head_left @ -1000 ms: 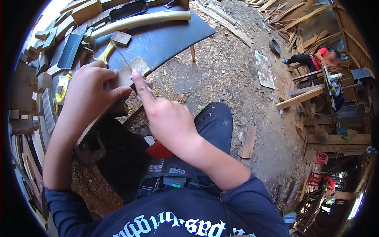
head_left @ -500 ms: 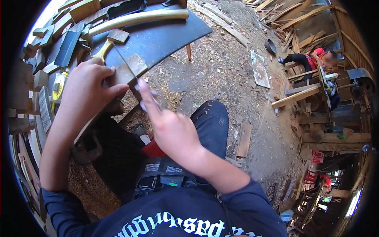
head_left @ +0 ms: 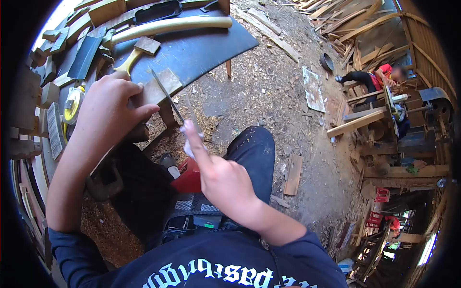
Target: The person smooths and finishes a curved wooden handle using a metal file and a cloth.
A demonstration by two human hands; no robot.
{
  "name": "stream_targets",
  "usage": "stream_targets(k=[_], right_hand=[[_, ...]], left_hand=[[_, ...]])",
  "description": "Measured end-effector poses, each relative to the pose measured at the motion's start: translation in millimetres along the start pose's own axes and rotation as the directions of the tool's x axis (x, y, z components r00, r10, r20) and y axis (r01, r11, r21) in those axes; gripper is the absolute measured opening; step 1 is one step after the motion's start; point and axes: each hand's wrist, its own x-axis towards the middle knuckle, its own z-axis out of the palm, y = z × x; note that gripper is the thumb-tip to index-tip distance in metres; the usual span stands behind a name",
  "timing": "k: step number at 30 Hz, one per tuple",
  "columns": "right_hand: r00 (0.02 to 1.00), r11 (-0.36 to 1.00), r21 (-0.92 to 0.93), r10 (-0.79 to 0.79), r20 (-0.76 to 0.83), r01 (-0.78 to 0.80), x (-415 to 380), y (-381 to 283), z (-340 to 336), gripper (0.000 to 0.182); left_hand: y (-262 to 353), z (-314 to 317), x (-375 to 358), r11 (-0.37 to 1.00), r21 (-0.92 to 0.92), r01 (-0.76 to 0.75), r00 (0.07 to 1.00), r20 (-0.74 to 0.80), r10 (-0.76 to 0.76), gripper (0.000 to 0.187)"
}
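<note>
My left hand [head_left: 113, 98] is closed on a wooden block [head_left: 163, 85] at the table's edge, thumb along its near side. My right hand [head_left: 223, 177] grips a narrow dark file [head_left: 168, 96], its index finger stretched along it; pale wrapping shows at the handle end. The file slants across the block's right end, its tip pointing up and left. Whether it touches the wood is hard to tell. Just beyond my left hand lies a brush-like tool with a yellow handle [head_left: 127, 61] and a squarish wooden end [head_left: 147, 45].
On the dark table [head_left: 201, 53] lies a long wooden-handled tool [head_left: 173, 25]. A yellow tape measure [head_left: 73, 106] sits left of my forearm, near a clamp [head_left: 104, 185]. Wood shavings cover the floor [head_left: 240, 91]. A person in red [head_left: 382, 77] sits among timber at the far right.
My right hand has moved down and to the right, drawing the file back across the block. My left hand stays on the block.
</note>
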Motion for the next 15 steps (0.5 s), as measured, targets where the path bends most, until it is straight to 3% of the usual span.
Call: stream_targets(k=[3, 4, 8, 12, 15], right_hand=[[1.000, 0.999, -0.035, 0.019, 0.020, -0.019, 6, -1, -2, 0.085], [0.993, 0.999, 0.023, -0.046, -0.105, 0.049, 19, 0, 6, 0.085], [0.999, 0.990, -0.140, -0.017, -0.049, 0.010, 54, -9, 9, 0.082], [1.000, 0.998, -0.068, 0.018, 0.000, -0.018, 11, -5, 4, 0.084], [0.998, 1.000, 0.006, -0.020, -0.060, 0.020, 16, -2, 1, 0.084]], left_hand=[[0, 0, 0, 1.000, -0.002, 0.009, 1.000, 0.021, -0.009, 0.042], [0, -1, 1, 1.000, -0.012, 0.015, 0.999, 0.032, -0.014, 0.043], [3, 0, 0, 0.999, -0.033, 0.018, 1.000, 0.012, -0.017, 0.044], [-2, 2, -1, 1.000, -0.014, -0.018, 1.000, -0.016, 0.018, 0.044], [1, -3, 2, 1.000, -0.024, 0.006, 0.999, 0.033, -0.006, 0.044]])
